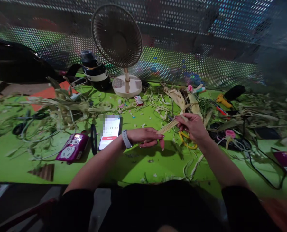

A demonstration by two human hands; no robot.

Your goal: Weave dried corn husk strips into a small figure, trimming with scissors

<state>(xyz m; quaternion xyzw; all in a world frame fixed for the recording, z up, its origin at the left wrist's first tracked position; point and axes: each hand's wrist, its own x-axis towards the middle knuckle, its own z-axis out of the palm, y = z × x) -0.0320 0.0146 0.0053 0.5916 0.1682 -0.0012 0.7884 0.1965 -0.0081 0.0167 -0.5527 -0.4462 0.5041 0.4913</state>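
1. Left hand (147, 137): palm down, fingers extended and a little spread, fingertips on the near end of a pale husk strip (169, 126). Watch (125, 139) on the wrist.
2. Right hand (193, 126): closed on the far end of the same strip, thumb and fingers pinched around it. Strip spans the gap between both hands, held just above the desk (138, 164).
3. Handling, judged: strip looks dry, thin, fibrous, very light. Flexible along its length, likely to split along the grain and tear if pulled across it. Best gripped near the ends, flat between finger pads, not crushed.
4. Scissors (187, 141) with yellow handles lie under the right hand, on the desk.
5. Desk surface: smooth bright green mat, littered with husk scraps and curled shreds.
6. Phone (109, 132), glossy screen lit, just left of the left wrist; purple power strip (72, 148) beyond it.
7. Husk pile (184, 98), ribbed and papery, behind the hands.
8. Fan (117, 37) with round wire grille on a white disc base stands at the back; perforated metal screen (206, 19) behind.
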